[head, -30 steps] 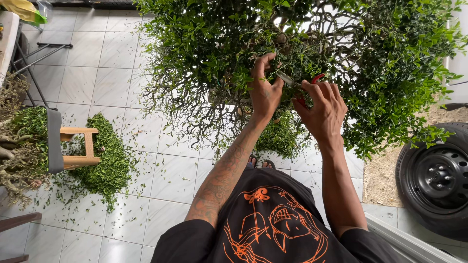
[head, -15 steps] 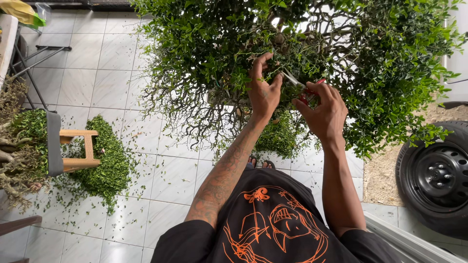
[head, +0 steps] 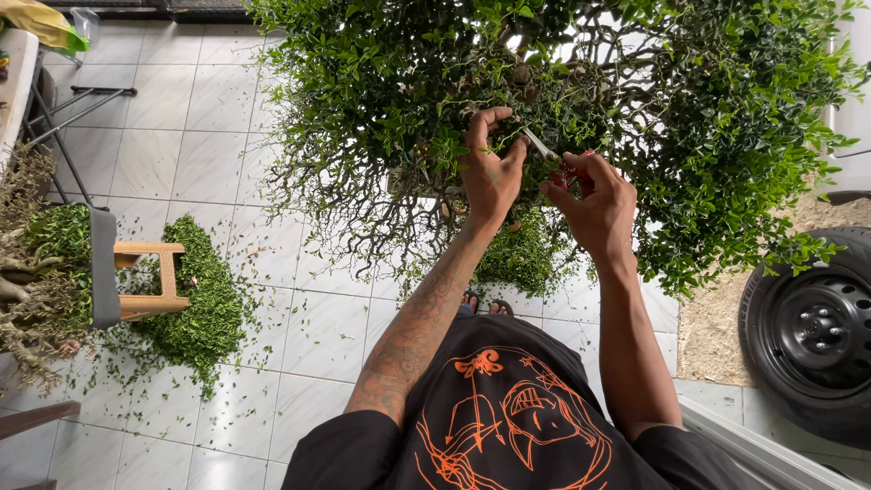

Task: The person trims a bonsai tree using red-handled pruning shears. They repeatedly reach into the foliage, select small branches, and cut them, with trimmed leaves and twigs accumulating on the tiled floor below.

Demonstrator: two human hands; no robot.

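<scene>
A dense green bush (head: 708,118) fills the top of the view, its tangled twigs crowding both hands, with a black tyre (head: 812,336) at right and a heap of green clippings (head: 195,308) on the tiled floor at left. The left hand (head: 490,172) pinches a leafy twig. Beside it, the right hand (head: 594,204) is closed around small red-handled shears (head: 552,154), whose long axis slants up-left into the foliage.
</scene>
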